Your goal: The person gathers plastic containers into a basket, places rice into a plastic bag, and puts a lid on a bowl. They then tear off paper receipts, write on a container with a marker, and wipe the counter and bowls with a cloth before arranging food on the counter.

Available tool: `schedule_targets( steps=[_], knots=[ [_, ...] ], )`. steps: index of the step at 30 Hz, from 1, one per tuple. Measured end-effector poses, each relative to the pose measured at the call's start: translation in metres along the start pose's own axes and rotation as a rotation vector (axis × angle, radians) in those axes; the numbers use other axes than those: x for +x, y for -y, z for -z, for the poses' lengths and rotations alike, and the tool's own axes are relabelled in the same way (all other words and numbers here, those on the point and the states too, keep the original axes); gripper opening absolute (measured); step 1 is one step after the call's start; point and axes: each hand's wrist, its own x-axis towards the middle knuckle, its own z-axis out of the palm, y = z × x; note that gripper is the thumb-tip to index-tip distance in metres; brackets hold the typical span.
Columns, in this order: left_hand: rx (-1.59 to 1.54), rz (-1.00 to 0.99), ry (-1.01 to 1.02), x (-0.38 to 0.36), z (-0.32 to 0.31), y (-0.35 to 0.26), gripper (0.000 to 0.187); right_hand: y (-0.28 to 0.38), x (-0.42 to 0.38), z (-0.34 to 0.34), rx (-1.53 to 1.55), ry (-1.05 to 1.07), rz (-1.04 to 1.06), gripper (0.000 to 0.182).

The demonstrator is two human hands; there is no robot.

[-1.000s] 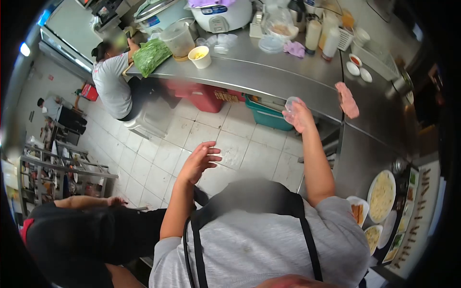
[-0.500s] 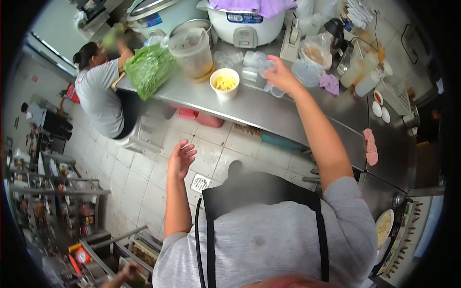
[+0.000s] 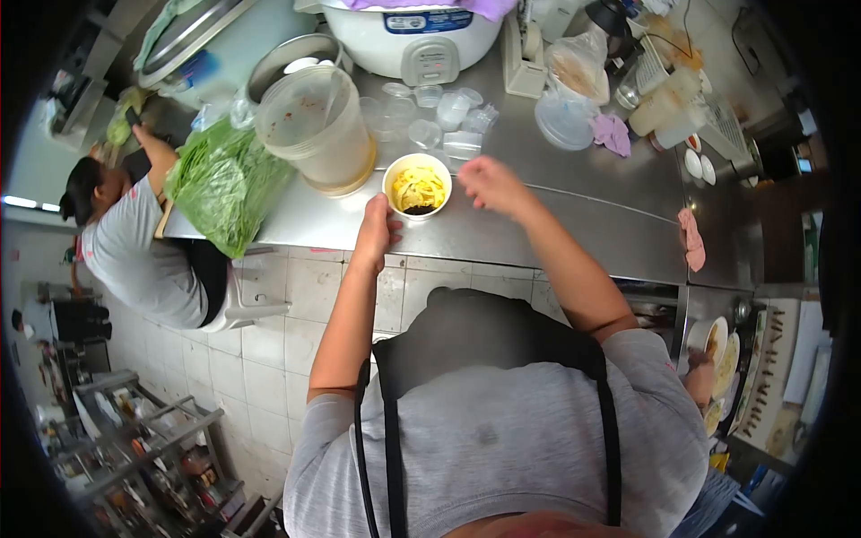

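A white paper bowl (image 3: 390, 186) stands on the steel counter, with yellow strips (image 3: 418, 185) and a dark patch of food (image 3: 420, 211) inside. My left hand (image 3: 377, 231) is at its lower left side, thumb up and fingers curled against the wall. Just right of the rim is my right hand (image 3: 495, 186), apart from the bowl and smeared by motion. Its fingers look bent; whether they hold anything does not show. Small clear plastic cups and lids (image 3: 453, 111) lie behind the bowl. To its left stands a large translucent tub (image 3: 309, 130) with yellowish liquid at the bottom.
A bag of leafy greens (image 3: 229, 184) lies at the counter's left, near a seated person (image 3: 148, 242). A white rice cooker (image 3: 421, 45) stands behind. Bottles (image 3: 664, 103) and a purple cloth (image 3: 612, 133) are to the right. Another person's hand (image 3: 700, 381) is beside bowls at far right.
My left hand has risen from over the floor to the bowl. My right hand has drawn back from the plastic cups toward the bowl. Dark food now shows in it. The view has shifted.
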Motion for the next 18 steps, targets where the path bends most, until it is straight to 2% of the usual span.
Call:
schedule_targets(
  steps=[1, 4, 5, 6, 8, 12, 14, 15, 17, 18],
  knots=[
    [0.035, -0.009, 0.014, 0.007, -0.002, -0.002, 0.051, 0.0, -0.003, -0.012, -0.022, -0.013, -0.052, 0.054],
    [0.175, -0.165, 0.097, 0.024, -0.006, -0.001, 0.05, -0.025, 0.013, -0.038, -0.207, -0.113, 0.132, 0.051],
    [0.201, -0.056, 0.152, 0.021, -0.008, -0.007, 0.05, -0.027, 0.015, -0.042, -0.285, -0.164, 0.161, 0.049],
    [0.185, -0.095, 0.167, 0.016, -0.017, -0.012, 0.051, -0.027, 0.012, -0.036, -0.366, -0.216, 0.187, 0.047],
    [0.238, -0.065, 0.17, 0.0, -0.038, -0.026, 0.052, -0.017, -0.006, -0.012, -0.436, -0.185, 0.136, 0.043],
    [-0.005, 0.1, 0.489, -0.002, -0.07, -0.04, 0.043, -0.013, -0.037, 0.036, -0.504, -0.189, 0.19, 0.039],
    [-0.123, 0.183, 0.693, 0.007, -0.086, -0.042, 0.045, -0.005, -0.054, 0.071, -0.134, -0.026, 0.051, 0.039],
    [-0.215, 0.198, 0.732, 0.007, -0.097, -0.044, 0.048, -0.006, -0.06, 0.091, 0.053, 0.054, -0.013, 0.039],
    [-0.312, 0.21, 0.759, 0.004, -0.12, -0.045, 0.051, -0.034, -0.074, 0.147, 0.105, -0.213, 0.037, 0.039],
    [-0.361, 0.221, 0.768, 0.002, -0.132, -0.044, 0.052, -0.071, -0.076, 0.18, -0.024, -0.494, 0.124, 0.037]
  ],
)
